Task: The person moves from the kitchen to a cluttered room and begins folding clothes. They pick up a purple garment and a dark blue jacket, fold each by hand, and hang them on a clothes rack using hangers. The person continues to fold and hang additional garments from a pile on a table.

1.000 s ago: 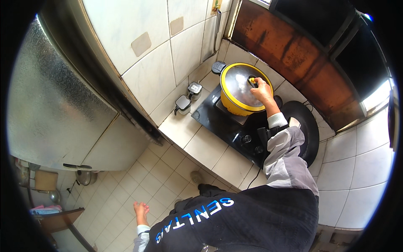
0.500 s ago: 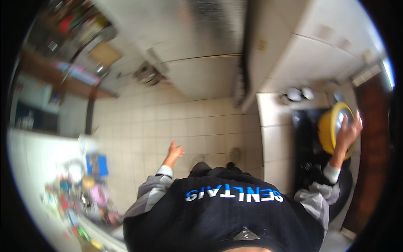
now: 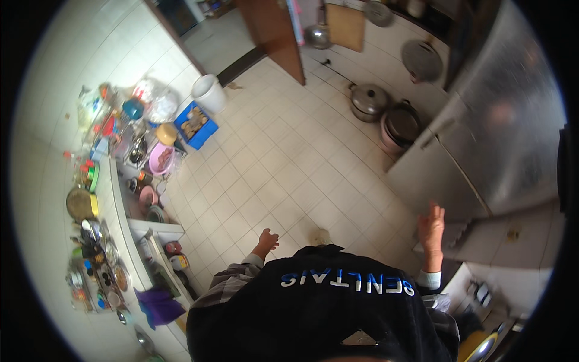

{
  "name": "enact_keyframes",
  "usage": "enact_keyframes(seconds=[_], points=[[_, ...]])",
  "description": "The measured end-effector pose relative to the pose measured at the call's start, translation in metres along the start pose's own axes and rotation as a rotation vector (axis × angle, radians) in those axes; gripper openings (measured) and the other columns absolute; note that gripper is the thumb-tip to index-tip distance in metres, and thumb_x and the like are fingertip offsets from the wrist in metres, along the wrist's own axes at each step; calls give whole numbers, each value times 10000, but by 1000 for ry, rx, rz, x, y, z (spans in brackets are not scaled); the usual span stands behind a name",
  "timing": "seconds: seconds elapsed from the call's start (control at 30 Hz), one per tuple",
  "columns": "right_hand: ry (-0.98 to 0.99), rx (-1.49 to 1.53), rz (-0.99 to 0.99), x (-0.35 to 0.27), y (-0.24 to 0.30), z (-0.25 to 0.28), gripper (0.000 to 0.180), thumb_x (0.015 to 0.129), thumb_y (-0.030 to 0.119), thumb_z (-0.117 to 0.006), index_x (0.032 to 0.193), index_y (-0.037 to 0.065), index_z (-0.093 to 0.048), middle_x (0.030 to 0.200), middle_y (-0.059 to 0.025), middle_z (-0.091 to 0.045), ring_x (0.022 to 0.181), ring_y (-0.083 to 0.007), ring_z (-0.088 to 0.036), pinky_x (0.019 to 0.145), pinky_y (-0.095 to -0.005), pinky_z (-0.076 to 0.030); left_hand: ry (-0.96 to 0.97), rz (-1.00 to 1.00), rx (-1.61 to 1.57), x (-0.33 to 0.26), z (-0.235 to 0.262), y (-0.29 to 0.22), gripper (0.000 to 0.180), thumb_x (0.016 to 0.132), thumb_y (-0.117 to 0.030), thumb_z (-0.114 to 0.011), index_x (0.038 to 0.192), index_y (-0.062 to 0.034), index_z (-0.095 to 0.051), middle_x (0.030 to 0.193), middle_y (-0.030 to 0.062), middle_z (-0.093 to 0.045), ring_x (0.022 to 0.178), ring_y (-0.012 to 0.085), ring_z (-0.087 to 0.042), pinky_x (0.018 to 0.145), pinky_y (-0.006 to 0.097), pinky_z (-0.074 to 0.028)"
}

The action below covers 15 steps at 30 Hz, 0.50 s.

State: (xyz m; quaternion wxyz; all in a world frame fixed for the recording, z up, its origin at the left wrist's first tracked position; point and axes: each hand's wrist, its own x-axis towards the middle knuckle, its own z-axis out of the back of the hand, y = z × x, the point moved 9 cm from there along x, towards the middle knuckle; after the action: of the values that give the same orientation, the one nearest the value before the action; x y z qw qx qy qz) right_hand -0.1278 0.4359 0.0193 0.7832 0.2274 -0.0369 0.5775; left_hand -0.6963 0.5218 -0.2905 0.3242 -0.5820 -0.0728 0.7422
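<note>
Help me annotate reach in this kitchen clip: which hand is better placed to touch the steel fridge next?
Probably the right. The right hand is raised, open and empty, close beside the steel fridge. The left hand, also empty, hangs over the tiled floor, on the body's far side.

White bucket [image 3: 209, 93], blue crate [image 3: 195, 123], stacked pots [image 3: 398, 123].

My left hand [image 3: 266, 241] hangs over the floor [image 3: 271, 169], my right hand [image 3: 432, 224] is up near the fridge [image 3: 500, 139]. Shelves [image 3: 129, 211] run along my left, crowded with pots. Ahead, a bucket [image 3: 209, 93] sits beside a crate [image 3: 196, 124]. Two pots [image 3: 386, 114] stand on the floor, left of the fridge.
</note>
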Motion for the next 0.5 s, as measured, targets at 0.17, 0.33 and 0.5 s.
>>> enact_keyframes(seconds=[0.17, 0.33, 0.5], points=[[663, 142, 22, 30, 49, -171, 532, 731, 266, -674, 1191, 45, -524, 1130, -200, -563, 1080, -363, -525, 878, -447, -454, 36, 32, -301, 39, 46, -19, 660, 845, -149, -578, 1402, -76, -232, 915, 140, -614, 651, 224, -621, 545, 362, -492], [1021, 14, -14, 46, 51, -257, 509, 750, 328, -641, 1168, 54, -543, 1094, -208, -582, 1068, -360, -529, 896, -438, -437, -22, 60, -330, 76, 66, -54, 670, 861, -168, -559, 1419, -66, -204, 978, 152, -609, 698, 230, -622, 604, 369, -508], [1108, -3, 33, 139, 62, -334, 448, 735, 272, -658, 1102, 37, -557, 1034, -214, -599, 1014, -385, -551, 853, -457, -456, -86, 203, -371, 117, 94, -67, 687, 857, -141, -549, 1428, -52, -179, 957, 164, -608, 658, 223, -619, 576, 355, -511]])
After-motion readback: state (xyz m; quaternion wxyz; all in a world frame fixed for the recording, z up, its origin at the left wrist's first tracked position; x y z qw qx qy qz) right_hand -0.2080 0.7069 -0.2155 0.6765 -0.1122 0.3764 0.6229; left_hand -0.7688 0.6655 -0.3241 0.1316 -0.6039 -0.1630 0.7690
